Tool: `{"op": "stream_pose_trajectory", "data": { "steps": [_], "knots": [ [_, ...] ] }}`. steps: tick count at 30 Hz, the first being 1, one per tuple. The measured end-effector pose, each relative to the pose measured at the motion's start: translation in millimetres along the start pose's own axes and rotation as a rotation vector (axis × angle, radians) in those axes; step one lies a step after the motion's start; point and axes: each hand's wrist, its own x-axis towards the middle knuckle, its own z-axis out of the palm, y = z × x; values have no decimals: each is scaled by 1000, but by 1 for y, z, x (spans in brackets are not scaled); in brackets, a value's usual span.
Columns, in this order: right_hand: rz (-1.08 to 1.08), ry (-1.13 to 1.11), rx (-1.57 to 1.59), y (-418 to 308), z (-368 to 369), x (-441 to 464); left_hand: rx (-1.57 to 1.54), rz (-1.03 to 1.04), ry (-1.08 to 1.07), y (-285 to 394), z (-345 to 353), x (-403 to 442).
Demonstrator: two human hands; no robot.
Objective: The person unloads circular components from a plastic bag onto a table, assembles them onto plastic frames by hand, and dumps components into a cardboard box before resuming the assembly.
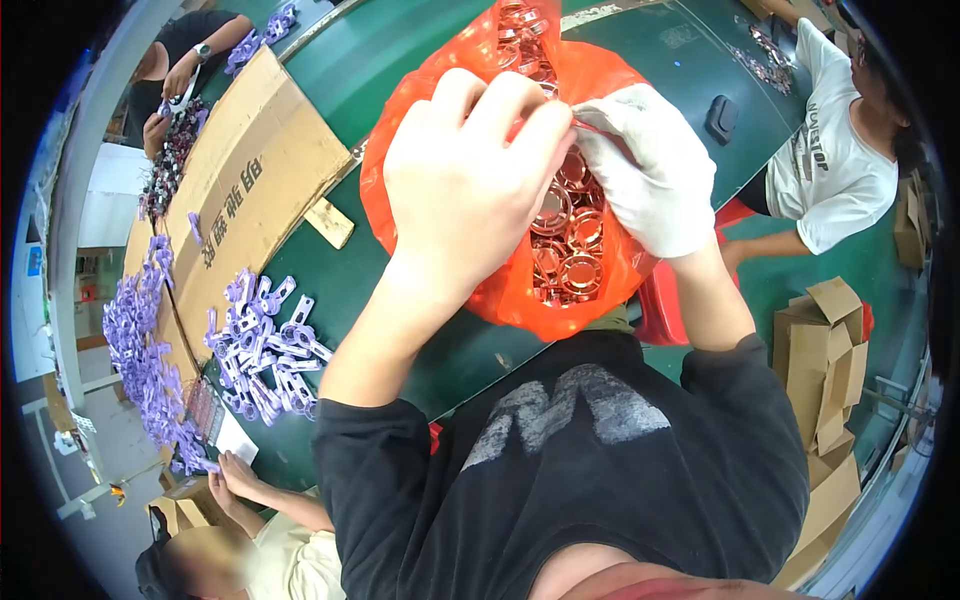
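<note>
An orange-red plastic bag stands open on the green table in front of my chest, full of shiny copper-coloured round metal pieces. My bare left hand is over the bag's left side, its fingers closed at the tips on a bit of red plastic. Across the opening, my right hand wears a white glove and is closed on the same red film. The fingertips of both hands meet above the metal pieces. My left palm is hidden, and so are the pieces beneath the hands.
Purple clips lie in a pile left of my arm, with a larger heap beyond. A flattened cardboard sheet separates work areas. Co-workers sit at left and right. A black object lies on the table; cardboard boxes stand at right.
</note>
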Motion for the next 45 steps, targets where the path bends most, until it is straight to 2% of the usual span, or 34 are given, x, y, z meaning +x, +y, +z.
{"op": "stream_pose_trajectory", "data": {
  "steps": [4,7,10,13,14,19,23,26,27,28,30,31,32,34,39,42,45],
  "knots": [
    [-1,-16,-64,-1,5,4,-69,130,82,-10,-3,10],
    [-60,-117,-137,11,14,7,-263,117,224,-13,-12,29],
    [-3,-48,-64,4,9,13,-228,-122,-25,-13,-30,34],
    [10,-8,-28,2,12,10,-89,-105,-222,-7,-19,23],
    [17,14,-23,2,13,8,22,-97,-245,-6,-13,19],
    [-108,-8,-47,2,7,15,161,77,-165,-4,-10,25],
    [-81,32,-64,-2,5,20,-174,31,-184,-23,-14,37],
    [-76,-5,-84,3,11,20,-603,-283,-243,-24,-12,31],
    [-75,7,-49,5,12,18,-787,-343,-191,-30,-14,33],
    [-79,17,-14,8,11,16,-795,-385,-117,-36,-19,38],
    [-91,24,17,12,9,14,-657,-228,-225,-64,-18,43],
    [-95,26,12,10,7,12,-540,-138,-349,-66,-20,44],
    [-103,34,4,10,5,11,-561,-114,-419,-60,-17,42],
    [-106,13,38,12,4,11,-501,103,-366,-60,-2,29],
    [-102,-28,-3,9,1,17,-265,336,-160,-58,-3,32],
    [-97,-71,-24,4,-2,20,-231,325,-123,-57,-6,30],
    [-110,48,-17,7,4,22,-442,96,-188,-54,0,21]
  ]
}}
